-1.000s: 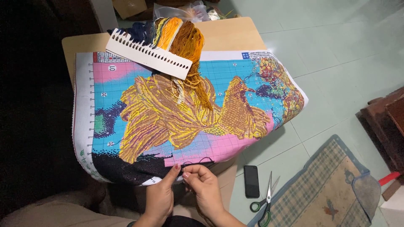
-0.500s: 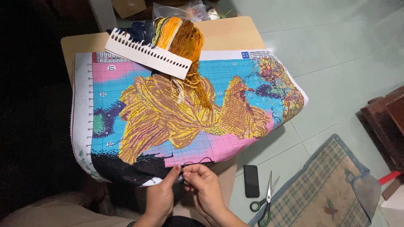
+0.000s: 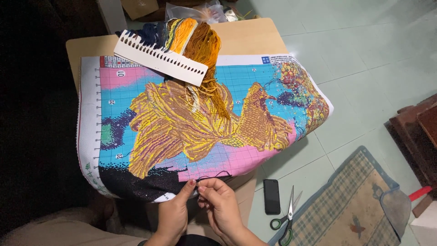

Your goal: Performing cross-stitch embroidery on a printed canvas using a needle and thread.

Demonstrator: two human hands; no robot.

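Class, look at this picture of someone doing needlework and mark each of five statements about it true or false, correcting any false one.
1. Both hands, the left hand and the right hand, meet at the near edge of the cross-stitch canvas. True.
2. The scissors lie on the canvas. False: they lie on the floor beside the black phone.
3. The white thread organiser card rests on the far part of the canvas. True.
4. The scissors have red handles. False: green.
5. The checked mat covers the table. False: it lies on the floor.
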